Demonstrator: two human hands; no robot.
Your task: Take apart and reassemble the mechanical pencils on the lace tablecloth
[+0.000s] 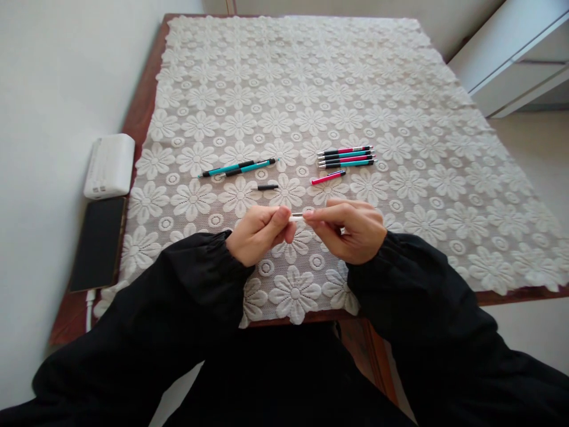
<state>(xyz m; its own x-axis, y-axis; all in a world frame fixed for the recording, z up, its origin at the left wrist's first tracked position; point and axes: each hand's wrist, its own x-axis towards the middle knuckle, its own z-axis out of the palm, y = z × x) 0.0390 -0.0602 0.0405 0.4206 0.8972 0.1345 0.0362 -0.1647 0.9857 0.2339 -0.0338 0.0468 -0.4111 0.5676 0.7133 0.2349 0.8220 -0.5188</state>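
Observation:
My left hand point(261, 231) is closed, thumb on top of curled fingers, pinching one end of a thin, pale pen refill point(297, 216). My right hand point(349, 226) pinches the other end between thumb and forefinger. Only a short length shows between the fingertips. Just beyond my left hand lies a black pen grip section point(267, 187) with a pale end. A pink upper pen barrel point(328, 177) with a dark clip lies past my right hand.
Several pink and blue pens with black grips point(347, 156) lie side by side beyond the barrel. Two blue pens point(240, 168) rest at the left. A white power bank point(109, 165) and a phone point(98, 243) with a cable occupy the left table edge. A lace tablecloth point(296, 293) covers the table.

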